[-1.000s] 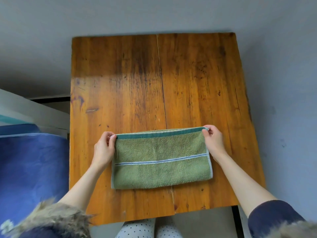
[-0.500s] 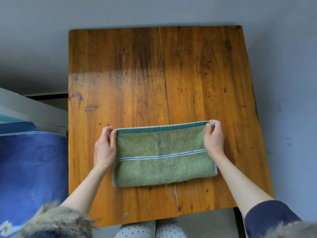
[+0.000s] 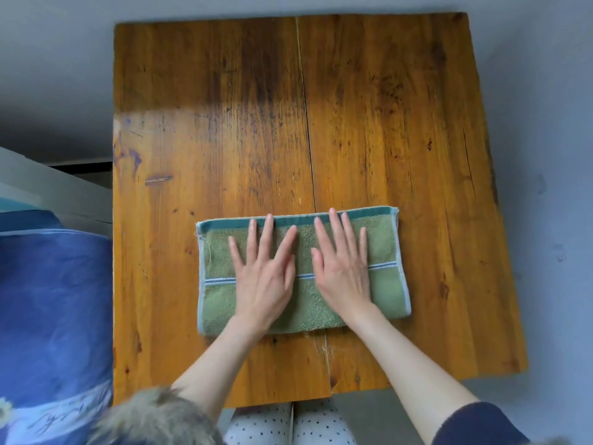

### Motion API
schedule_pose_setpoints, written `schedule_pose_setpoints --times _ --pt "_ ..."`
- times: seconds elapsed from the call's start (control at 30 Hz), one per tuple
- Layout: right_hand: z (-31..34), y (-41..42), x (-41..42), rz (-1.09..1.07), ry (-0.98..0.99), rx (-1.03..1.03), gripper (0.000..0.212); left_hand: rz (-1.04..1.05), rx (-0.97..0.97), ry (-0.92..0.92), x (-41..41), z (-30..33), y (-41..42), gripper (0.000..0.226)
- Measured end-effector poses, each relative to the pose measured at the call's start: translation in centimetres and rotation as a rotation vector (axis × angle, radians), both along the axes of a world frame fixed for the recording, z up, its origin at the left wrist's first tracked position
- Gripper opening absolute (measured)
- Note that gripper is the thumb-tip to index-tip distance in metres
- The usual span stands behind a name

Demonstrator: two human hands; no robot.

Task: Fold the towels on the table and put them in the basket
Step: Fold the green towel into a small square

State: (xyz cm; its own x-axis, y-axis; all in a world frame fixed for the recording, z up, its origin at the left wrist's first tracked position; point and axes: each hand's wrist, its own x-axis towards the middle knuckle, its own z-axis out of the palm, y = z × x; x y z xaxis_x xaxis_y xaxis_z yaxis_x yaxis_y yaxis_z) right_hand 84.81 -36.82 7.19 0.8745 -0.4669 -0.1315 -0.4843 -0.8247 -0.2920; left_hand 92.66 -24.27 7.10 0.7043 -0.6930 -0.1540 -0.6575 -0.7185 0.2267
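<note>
1. Green towel (image 3: 382,248) lies folded into a long rectangle on the near half of the wooden tabletop (image 3: 224,123), slightly right of centre, long side running left-right.
2. Dark teal band runs along the towel's far edge; thin blue-white stripe crosses it lengthwise, approx. mid-height. Pale trim on both short ends, loose thread hanging at the far-left corner.
3. Left hand (image 3: 261,277) lies flat on the towel's left-middle part, palm down. Grip: fingers straight and spread, tips reaching the teal band, nothing pinched.
4. Right hand (image 3: 343,271) lies flat just beside it on the right-middle part, palm down. Grip: fingers straight, a bit fanned, tips at the teal band too.
5. Thumbs point toward each other, close but apart.
6. Both forearms bare, coming in over the tabletop's near edge; dark blue sleeve (image 3: 475,425) shows on the right arm.
7. Left of the tabletop: blue patterned fabric (image 3: 54,300), w/ a white surface behind it.
8. Bottom edge: white dotted trousers (image 3: 288,425) and a fuzzy fur trim (image 3: 154,415), blurred.
9. Floor around is plain grey.
</note>
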Motion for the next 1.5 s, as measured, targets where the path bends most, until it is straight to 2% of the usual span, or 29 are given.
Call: schedule_pose_setpoints --times 0.23,0.3,0.37,0.43,0.5,0.57,0.67,0.77,0.9,1.0,1.17,1.33,1.43,1.5 --pt "-2.3 -6.7 -5.4 0.012 0.028 -0.055 0.056 0.062 0.045 -0.097 1.6 -2.0 4.4 0.052" --pt "-2.4 -7.2 -5.7 0.008 0.018 -0.061 0.057 0.069 -0.012 -0.103 2.0 -1.9 5.4 0.051" --pt "-2.3 -6.9 -5.5 -0.014 -0.001 -0.080 0.057 0.115 -0.177 -0.065 2.2 -1.4 5.8 0.049" --pt "-1.6 -6.0 -5.1 -0.067 -0.025 -0.096 0.058 0.272 -0.331 -0.073 2.4 -0.6 6.3 0.045" --pt "-0.8 -4.3 -4.7 -0.058 -0.062 -0.083 0.058 0.515 -0.369 -0.076 2.5 0.0 7.1 0.038" --pt "-0.1 -1.4 -3.8 0.025 -0.086 -0.041 0.057 0.677 -0.342 0.002 2.3 0.0 8.0 0.031" --pt "-0.1 3.1 -2.0 0.155 -0.089 -0.004 0.055 0.752 -0.335 0.147 1.4 0.1 9.0 0.020" --pt "-1.3 5.0 -1.1 0.168 -0.027 -0.022 0.058 0.774 -0.299 0.235 1.9 0.4 9.5 0.019" --pt "-2.4 4.9 -1.4 0.170 0.029 -0.071 0.060 0.741 -0.141 0.404 4.5 0.8 9.8 0.018" --pt "-2.3 5.0 -1.4 0.170 0.048 -0.080 0.060 0.737 -0.096 0.477 5.0 1.7 9.2 0.024" --pt "-2.2 4.9 -1.4 0.164 0.065 -0.082 0.060 0.772 -0.206 0.532 4.7 3.1 8.9 0.009" --pt "-1.3 4.6 -1.2 0.143 0.075 -0.095 0.060 0.880 -0.431 0.864 5.3 4.1 9.8 0.013" --pt "-1.0 3.5 -1.7 0.056 0.122 -0.121 0.060 0.861 -0.420 1.082 5.9 5.0 9.9 0.028" --pt "-0.8 2.9 -1.9 0.050 0.185 -0.126 0.060 0.806 -0.395 1.152 6.1 5.7 9.7 0.025"
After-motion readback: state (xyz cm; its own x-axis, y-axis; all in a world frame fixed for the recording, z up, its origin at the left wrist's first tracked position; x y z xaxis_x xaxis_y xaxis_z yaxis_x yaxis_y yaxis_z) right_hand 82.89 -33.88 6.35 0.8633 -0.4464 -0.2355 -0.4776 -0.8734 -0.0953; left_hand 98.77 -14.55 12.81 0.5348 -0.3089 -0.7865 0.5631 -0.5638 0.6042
